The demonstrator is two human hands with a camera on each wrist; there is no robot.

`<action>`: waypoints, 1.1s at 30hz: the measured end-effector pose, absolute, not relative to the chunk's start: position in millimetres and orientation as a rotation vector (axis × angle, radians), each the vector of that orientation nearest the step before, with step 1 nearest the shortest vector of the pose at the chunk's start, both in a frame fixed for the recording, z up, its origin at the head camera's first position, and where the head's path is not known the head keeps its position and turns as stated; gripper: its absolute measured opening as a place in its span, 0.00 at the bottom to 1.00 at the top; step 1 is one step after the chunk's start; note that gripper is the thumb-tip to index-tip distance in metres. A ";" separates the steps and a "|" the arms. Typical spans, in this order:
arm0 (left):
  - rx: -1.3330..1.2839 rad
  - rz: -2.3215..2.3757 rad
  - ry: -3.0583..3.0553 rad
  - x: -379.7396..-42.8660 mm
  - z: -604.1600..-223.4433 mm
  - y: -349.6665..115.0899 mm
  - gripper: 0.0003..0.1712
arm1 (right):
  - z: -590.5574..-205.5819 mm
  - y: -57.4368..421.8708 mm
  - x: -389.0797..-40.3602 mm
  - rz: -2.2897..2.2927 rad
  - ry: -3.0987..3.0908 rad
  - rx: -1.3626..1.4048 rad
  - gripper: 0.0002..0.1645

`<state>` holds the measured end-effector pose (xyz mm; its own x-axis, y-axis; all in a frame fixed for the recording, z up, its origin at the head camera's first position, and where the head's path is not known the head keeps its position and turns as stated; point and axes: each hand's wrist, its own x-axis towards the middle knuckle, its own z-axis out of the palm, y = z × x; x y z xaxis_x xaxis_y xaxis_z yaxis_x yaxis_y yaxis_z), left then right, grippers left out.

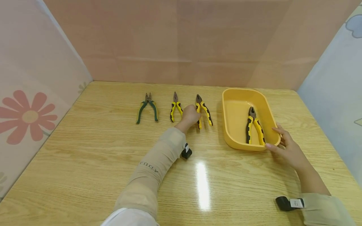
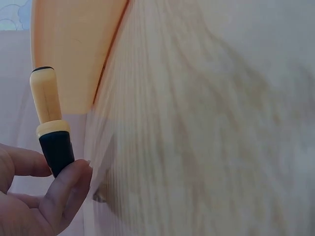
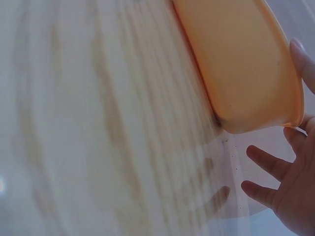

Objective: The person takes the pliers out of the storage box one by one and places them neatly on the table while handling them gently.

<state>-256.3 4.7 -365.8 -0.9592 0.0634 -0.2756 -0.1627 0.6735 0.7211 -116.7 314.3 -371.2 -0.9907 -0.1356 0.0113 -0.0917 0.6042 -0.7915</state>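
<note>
My left hand (image 1: 190, 115) pinches one handle of a pair of yellow-and-black pliers (image 1: 207, 114) lying on the table. Up close in the left wrist view, the thumb and fingers are at the black part of that handle (image 2: 47, 101). Left of it lie a second yellow-and-black pair of pliers (image 1: 173, 111) and green-handled pliers (image 1: 155, 110). At the right, my right hand (image 1: 291, 152) holds the near right corner of a yellow plastic tray (image 1: 226, 131), thumb and a finger at its rim. Inside the tray rests another yellow-and-black pair of pliers (image 1: 258, 130).
Everything stands on a wood-grain table (image 1: 93, 150). A pinkish panel (image 1: 181, 47) rises behind it, with a flower-printed panel (image 1: 28, 78) at the left and a pale blue panel (image 1: 333, 78) at the right. Each wrist wears a small black camera (image 1: 284, 203).
</note>
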 end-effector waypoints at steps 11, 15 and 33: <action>-0.039 1.090 2.627 -260.6 -366.7 5.6 0.09 | -371.6 313.0 -115.9 -1.349 2.788 -0.228 0.40; -0.016 1.094 2.637 -262.1 -366.7 6.4 0.04 | -371.9 313.8 -115.7 -1.346 2.784 -0.218 0.40; 0.087 0.903 2.715 -270.9 -363.5 13.6 0.15 | -372.5 314.4 -116.9 -1.385 2.756 -0.198 0.40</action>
